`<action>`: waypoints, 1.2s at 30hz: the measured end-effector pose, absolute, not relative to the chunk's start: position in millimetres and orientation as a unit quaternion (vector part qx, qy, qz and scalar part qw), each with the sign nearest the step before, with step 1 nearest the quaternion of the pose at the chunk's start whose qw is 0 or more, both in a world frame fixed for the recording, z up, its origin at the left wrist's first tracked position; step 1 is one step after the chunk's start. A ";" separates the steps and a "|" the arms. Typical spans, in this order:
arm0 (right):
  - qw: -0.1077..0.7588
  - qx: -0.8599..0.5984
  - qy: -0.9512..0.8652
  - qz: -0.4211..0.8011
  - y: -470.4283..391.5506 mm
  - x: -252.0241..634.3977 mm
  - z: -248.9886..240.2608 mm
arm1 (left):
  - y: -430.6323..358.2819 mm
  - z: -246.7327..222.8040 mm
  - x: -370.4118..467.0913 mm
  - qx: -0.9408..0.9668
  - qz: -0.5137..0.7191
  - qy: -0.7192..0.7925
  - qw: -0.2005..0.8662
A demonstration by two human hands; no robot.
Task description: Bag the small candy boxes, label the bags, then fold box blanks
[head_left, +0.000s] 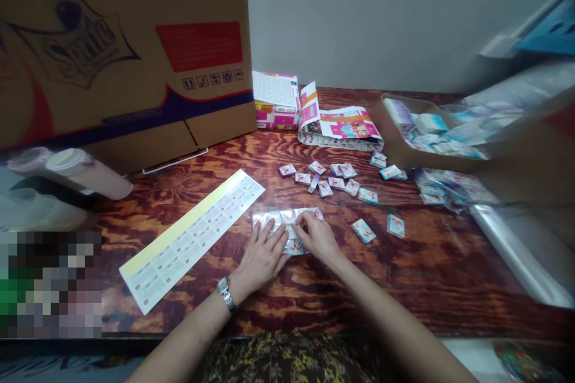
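A clear plastic packet (pixel 294 246) with small white, blue and purple boxes in it lies flat on the table in front of me. My left hand (pixel 265 254) rests on the packet's left part, palm down, fingers stretched and spread. On its right part, my right hand (pixel 318 236) is closed, thumb and fingers pinched together at the packet's surface; what exactly lies between the fingertips is hidden. Left of the packet lies a sheet of printed labels (pixel 193 239) with a yellow strip. Two loose small boxes, one (pixel 363 231) nearer and another (pixel 396 225) farther, lie to the right.
Several small boxes (pixel 324 188) are scattered behind the packet. A cardboard tray (pixel 431 158) of boxes stands back right, beside filled packets (pixel 453 185) and a plastic roll (pixel 516 251). A large carton (pixel 135 102) and white bottles (pixel 90 173) stand left; folded printed packaging (pixel 344 128) lies behind.
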State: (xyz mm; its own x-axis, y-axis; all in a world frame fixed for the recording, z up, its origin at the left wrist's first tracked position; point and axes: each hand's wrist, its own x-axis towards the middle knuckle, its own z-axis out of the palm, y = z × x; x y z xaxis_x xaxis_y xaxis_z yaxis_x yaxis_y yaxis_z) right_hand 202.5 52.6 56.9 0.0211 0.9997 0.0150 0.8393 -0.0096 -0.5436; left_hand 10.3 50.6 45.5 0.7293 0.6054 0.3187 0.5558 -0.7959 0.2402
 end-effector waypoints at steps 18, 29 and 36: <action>0.237 -0.526 -0.816 0.034 22.6 195.9 59.2 | 51.6 35.9 9.1 0.933 0.171 0.312 0.060; 0.084 -0.509 -0.857 0.004 15.1 197.2 29.4 | 53.4 32.5 10.1 0.936 0.145 0.318 0.034; 0.024 -0.565 -0.824 -0.033 10.0 222.8 32.0 | 50.6 37.2 8.7 0.939 0.121 0.321 0.015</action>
State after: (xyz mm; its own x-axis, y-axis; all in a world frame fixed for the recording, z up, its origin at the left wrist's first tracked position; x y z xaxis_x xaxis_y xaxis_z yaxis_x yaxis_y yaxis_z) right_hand 222.8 10.0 32.0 -0.3612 0.9294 0.0760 0.9325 0.3602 0.0275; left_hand 8.7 50.6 37.2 0.7643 0.6068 0.2184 0.5994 -0.7933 0.1064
